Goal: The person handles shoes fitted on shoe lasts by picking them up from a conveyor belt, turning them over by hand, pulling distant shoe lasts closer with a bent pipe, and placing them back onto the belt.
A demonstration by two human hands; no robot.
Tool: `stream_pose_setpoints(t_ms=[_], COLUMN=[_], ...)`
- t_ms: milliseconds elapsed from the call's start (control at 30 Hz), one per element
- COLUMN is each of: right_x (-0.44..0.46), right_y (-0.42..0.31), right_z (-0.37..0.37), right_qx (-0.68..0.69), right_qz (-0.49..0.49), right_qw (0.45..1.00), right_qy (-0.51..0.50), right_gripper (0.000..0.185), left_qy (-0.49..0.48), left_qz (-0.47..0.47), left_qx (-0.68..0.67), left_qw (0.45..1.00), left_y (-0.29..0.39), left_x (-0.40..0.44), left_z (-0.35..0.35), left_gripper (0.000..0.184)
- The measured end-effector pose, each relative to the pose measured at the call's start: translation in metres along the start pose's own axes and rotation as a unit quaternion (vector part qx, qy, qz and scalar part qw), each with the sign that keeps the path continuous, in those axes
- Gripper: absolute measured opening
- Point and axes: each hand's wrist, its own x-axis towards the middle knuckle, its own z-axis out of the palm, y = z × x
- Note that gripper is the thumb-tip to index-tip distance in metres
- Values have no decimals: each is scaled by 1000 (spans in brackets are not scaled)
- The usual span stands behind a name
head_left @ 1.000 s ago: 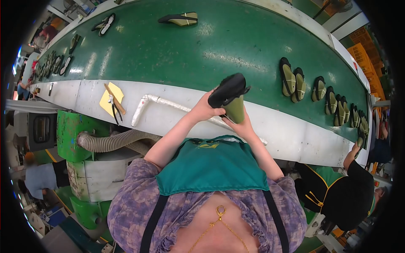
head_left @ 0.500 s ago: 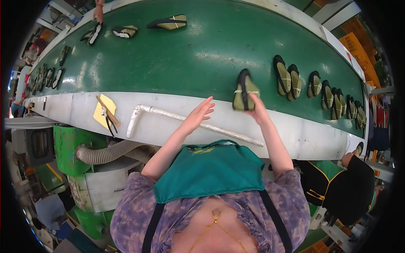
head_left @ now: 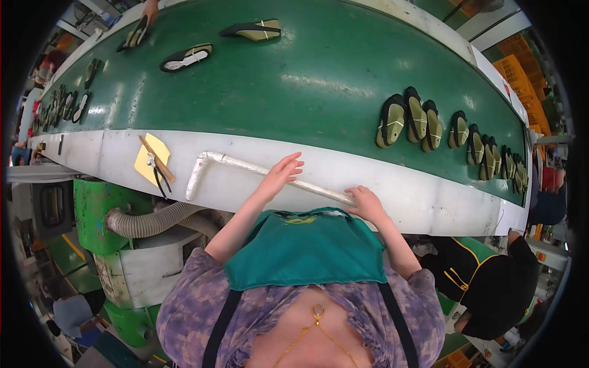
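My left hand point(head_left: 282, 176) is held over a bent bar wrapped in whitish material point(head_left: 245, 164), its fingers apart and nothing in them. By the right end of that bar is my right hand point(head_left: 366, 202), with loosely bent, slightly parted fingers; it covers the bar's tip, and whether it touches is unclear. An olive and black shoe upper point(head_left: 391, 121) lies on the green surface point(head_left: 276, 104) beyond my right hand. Two similar shoe uppers point(head_left: 423, 122) lie just right of it.
Pliers point(head_left: 158, 175) and a wooden-handled tool point(head_left: 156, 158) lie on yellow paper point(head_left: 144, 162) at left. More shoes point(head_left: 485, 150) line the right; others point(head_left: 187, 58) lie at far left. Another person's hand point(head_left: 150, 9) holds a shoe point(head_left: 135, 37). A person in black point(head_left: 497, 282) is at right.
My right hand has let go of the shoe upper, which now lies on the green surface, and has come back toward me to the bar. A far-left shoe has been turned and shifted nearer.
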Motion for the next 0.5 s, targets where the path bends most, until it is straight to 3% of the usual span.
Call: stream_pose_setpoints(t_ms=[167, 333, 500], right_x=[-8, -7, 13], right_y=[14, 11, -20], right_z=[13, -3, -10], right_qx=[-74, -90, 41], right_qz=[44, -27, 34], right_qw=[996, 995, 998], right_qy=[29, -37, -26], right_gripper=[37, 34, 33], left_qy=[-21, -10, 44], left_qz=[8, 27, 73], left_qx=[6, 3, -9], left_qw=[1000, 1000, 996], left_y=[4, 13, 7], left_x=[1, -7, -18], left_z=[-11, -25, -56], left_gripper=[53, 53, 49])
